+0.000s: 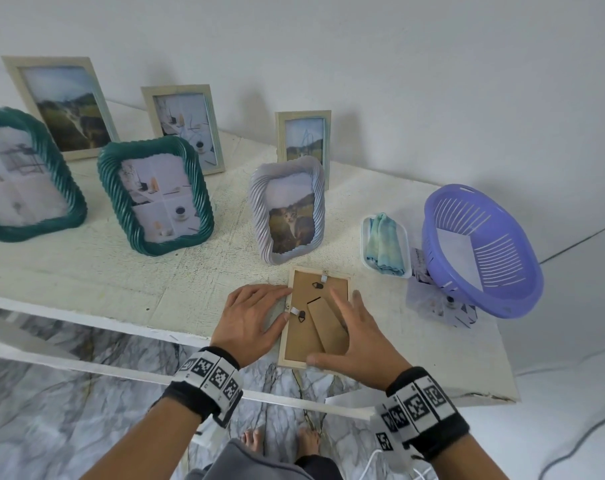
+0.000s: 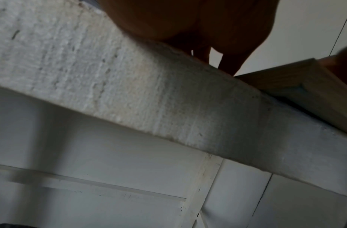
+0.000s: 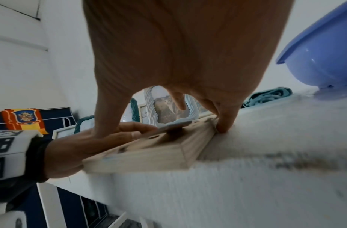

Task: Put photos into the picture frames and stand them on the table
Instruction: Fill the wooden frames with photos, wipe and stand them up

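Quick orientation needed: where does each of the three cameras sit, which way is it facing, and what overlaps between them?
Head: above, looking down at the table, both hands on the face-down wooden frame.
Left wrist: below the table's front edge, looking up past the dark left hand.
Right wrist: low at the edge, looking across under the right hand; the left hand shows.
Shared: all three show the wooden frame.

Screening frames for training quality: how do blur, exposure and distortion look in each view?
Head view: sharp and evenly lit, wide-angle bending at the table edges, mild glare on the standing frames' glass. Left wrist view: dim and soft, the left hand a dark silhouette against the bright wall. Right wrist view: the right hand is clear, the wooden frame slightly soft, the table front smeared by blur.
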